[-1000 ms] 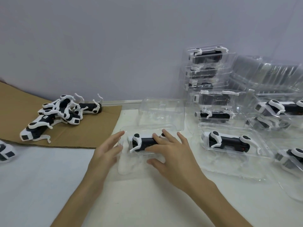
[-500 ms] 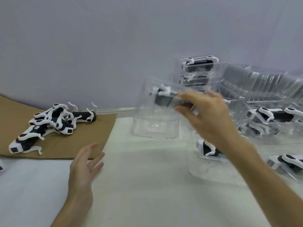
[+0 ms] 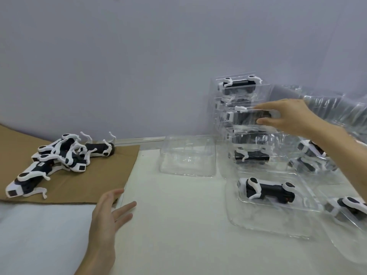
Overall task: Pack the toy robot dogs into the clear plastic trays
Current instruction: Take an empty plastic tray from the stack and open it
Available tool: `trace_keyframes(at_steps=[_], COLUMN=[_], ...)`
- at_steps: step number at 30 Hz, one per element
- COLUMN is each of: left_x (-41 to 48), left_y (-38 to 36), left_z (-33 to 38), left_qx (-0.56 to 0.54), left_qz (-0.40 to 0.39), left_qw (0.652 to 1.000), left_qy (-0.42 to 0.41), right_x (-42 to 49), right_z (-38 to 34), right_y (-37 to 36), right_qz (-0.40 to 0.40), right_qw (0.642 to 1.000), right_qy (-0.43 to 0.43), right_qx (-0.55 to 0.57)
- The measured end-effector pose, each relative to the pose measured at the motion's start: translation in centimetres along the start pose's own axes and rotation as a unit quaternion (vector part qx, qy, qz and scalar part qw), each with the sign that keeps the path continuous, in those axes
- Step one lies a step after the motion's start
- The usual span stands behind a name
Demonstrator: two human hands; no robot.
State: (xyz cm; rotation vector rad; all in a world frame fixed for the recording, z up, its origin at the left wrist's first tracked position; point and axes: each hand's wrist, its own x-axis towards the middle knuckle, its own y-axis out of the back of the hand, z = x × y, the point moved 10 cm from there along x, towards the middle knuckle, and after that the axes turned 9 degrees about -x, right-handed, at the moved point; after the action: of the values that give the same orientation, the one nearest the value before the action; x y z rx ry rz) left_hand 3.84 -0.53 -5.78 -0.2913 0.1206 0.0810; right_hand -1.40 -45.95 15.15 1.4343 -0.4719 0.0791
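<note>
While the left hand (image 3: 108, 217) spreads empty, the right hand (image 3: 290, 118) grips a packed tray (image 3: 243, 117).

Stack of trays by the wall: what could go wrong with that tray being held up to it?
1. The stack is tall and looks uneven; a nudge from the right hand adding the tray might topple it.
2. The hand pinches the tray at one end only, so it could tilt and the dog might slip out.
</note>
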Motion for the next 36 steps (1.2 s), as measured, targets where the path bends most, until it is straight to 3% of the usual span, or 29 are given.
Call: trace_keyframes(at_steps=[9, 11, 14, 15, 16, 18, 20, 22, 25, 28, 32, 36], left_x=[0.1, 0.0, 0.0, 0.0, 0.0, -0.2, -0.4, -0.7, -0.9, -1.4, -2.2, -2.6], left_y=[0.1, -0.1, -0.4, -0.5, -0.6, -0.9, -1.3, -1.6, -2.2, -2.9, -4.0, -4.3], left_z=[0.0, 0.0, 0.1, 0.1, 0.1, 0.3, 0.4, 0.3, 0.0, -0.2, 0.6, 1.7], left_qx=[0.014, 0.023, 0.049, 0.059, 0.070, 0.090, 0.096, 0.089, 0.060, 0.040, 0.037, 0.033], left_qz=[0.016, 0.013, -0.003, -0.010, -0.018, -0.038, -0.056, -0.070, -0.106, -0.132, -0.151, -0.162], left_qw=[1.000, 1.000, 0.999, 0.998, 0.997, 0.995, 0.994, 0.994, 0.992, 0.989, 0.988, 0.985], left_qy=[0.006, 0.002, -0.005, -0.009, -0.011, -0.014, -0.009, 0.005, 0.037, 0.053, 0.006, -0.058], right_x=[-1.2, -1.8, -4.2, -4.7, -4.6, -3.5, -2.5, -1.9, -1.7, -3.2, -8.2, -12.2], right_z=[-1.8, -3.9, -8.7, -11.0, -13.6, -18.3, -20.1, -19.8, -20.0, -22.0, -24.3, -25.9], right_y=[1.4, 2.6, 4.5, 4.1, 2.8, -2.6, -8.3, -12.3, -13.0, -10.6, -7.5, -7.8], right_qz=[0.078, 0.140, 0.290, 0.297, 0.263, 0.111, -0.018, -0.087, -0.053, 0.016, 0.070, 0.058], right_qw=[0.992, 0.981, 0.938, 0.931, 0.936, 0.968, 0.990, 0.995, 0.998, 0.989, 0.938, 0.914], right_qy=[0.011, 0.033, 0.083, 0.107, 0.132, 0.145, 0.097, 0.034, 0.010, 0.044, 0.068, 0.097], right_qx=[0.098, 0.127, 0.172, 0.182, 0.191, 0.173, 0.100, 0.037, 0.026, 0.143, 0.331, 0.391])
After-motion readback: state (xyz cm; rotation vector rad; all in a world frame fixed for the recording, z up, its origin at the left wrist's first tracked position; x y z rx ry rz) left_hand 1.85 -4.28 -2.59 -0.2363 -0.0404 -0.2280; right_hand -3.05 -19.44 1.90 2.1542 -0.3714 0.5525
